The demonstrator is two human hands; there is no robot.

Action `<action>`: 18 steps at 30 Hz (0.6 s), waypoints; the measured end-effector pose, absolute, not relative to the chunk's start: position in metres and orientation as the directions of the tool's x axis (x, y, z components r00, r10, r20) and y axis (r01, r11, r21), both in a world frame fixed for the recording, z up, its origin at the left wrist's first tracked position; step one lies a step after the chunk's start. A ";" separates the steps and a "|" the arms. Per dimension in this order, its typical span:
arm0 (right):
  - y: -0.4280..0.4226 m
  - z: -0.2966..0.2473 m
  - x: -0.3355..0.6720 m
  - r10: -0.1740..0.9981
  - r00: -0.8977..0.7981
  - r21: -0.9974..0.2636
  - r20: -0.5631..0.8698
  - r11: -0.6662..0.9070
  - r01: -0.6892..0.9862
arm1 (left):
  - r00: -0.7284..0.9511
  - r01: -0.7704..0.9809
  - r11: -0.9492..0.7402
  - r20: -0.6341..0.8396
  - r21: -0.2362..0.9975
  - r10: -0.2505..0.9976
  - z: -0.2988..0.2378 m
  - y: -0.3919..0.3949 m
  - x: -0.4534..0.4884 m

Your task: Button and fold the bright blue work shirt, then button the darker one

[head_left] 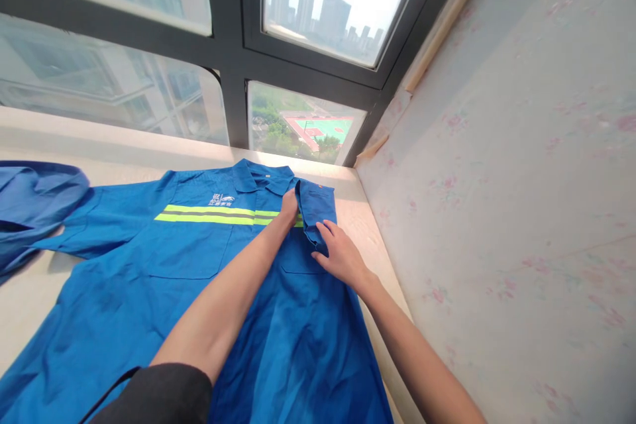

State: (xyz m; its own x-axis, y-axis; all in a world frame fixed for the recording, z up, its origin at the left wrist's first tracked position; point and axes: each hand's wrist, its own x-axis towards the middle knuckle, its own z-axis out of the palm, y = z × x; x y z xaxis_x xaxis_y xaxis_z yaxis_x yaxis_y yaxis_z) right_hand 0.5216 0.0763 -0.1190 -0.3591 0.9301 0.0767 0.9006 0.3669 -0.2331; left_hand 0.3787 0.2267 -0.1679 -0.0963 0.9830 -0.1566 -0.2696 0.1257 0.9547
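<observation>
A blue work shirt with a yellow-green reflective band across the chest lies front up on a pale wooden surface. Its right sleeve is folded in over the chest. My left hand rests by the shoulder at the fold, fingers hidden behind the cloth. My right hand lies on the sleeve's lower edge, with its fingers curled on the fabric. The shirt's other sleeve stretches out to the left.
A second blue garment lies bunched at the far left. A large dark-framed window runs along the back above a sill. A wall with faint floral paper stands close on the right.
</observation>
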 end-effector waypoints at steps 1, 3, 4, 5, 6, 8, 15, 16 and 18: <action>0.072 -0.129 0.526 0.935 -0.345 -0.224 0.087 0.355 0.908 | -0.071 -0.314 0.150 -0.181 0.938 0.981 -0.166 0.228 0.373; 0.063 -0.149 0.535 0.938 -0.323 -0.202 0.127 0.343 0.917 | -0.021 -0.337 0.208 -0.228 0.918 0.973 -0.164 0.227 0.363; 0.059 -0.158 0.539 0.933 -0.327 -0.191 0.153 0.352 0.916 | -0.026 -0.302 0.233 -0.252 0.925 0.967 -0.162 0.227 0.359; 0.054 -0.166 0.543 0.925 -0.335 -0.177 0.180 0.365 0.914 | -0.054 -0.238 0.251 -0.271 0.938 0.961 -0.160 0.226 0.355; 0.051 -0.173 0.547 0.915 -0.348 -0.163 0.203 0.382 0.910 | -0.105 -0.152 0.264 -0.281 0.953 0.954 -0.158 0.225 0.352; 0.044 -0.183 0.553 0.897 -0.379 -0.135 0.227 0.415 0.900 | -0.219 0.017 0.271 -0.261 0.963 0.940 -0.150 0.224 0.347; 0.038 -0.195 0.559 0.888 -0.387 -0.106 0.251 0.422 0.900 | 0.023 0.885 -0.150 0.282 0.440 0.959 -0.104 0.219 0.373; 0.038 -0.196 0.559 0.885 -0.386 -0.104 0.258 0.423 0.900 | 0.184 0.899 -0.283 0.298 0.335 0.937 -0.102 0.220 0.383; 0.038 -0.197 0.558 0.882 -0.390 -0.095 0.265 0.427 0.899 | 0.447 0.841 -0.502 0.265 0.200 0.855 -0.105 0.222 0.404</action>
State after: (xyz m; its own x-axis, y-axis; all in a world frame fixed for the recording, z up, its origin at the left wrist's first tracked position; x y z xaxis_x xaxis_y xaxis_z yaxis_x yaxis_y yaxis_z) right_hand 0.5579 0.0378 -0.1967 -0.3904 0.8816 0.2653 0.8992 0.4269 -0.0954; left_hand 0.4045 0.2216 -0.1055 0.4470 0.8545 0.2645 0.8414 -0.5021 0.1999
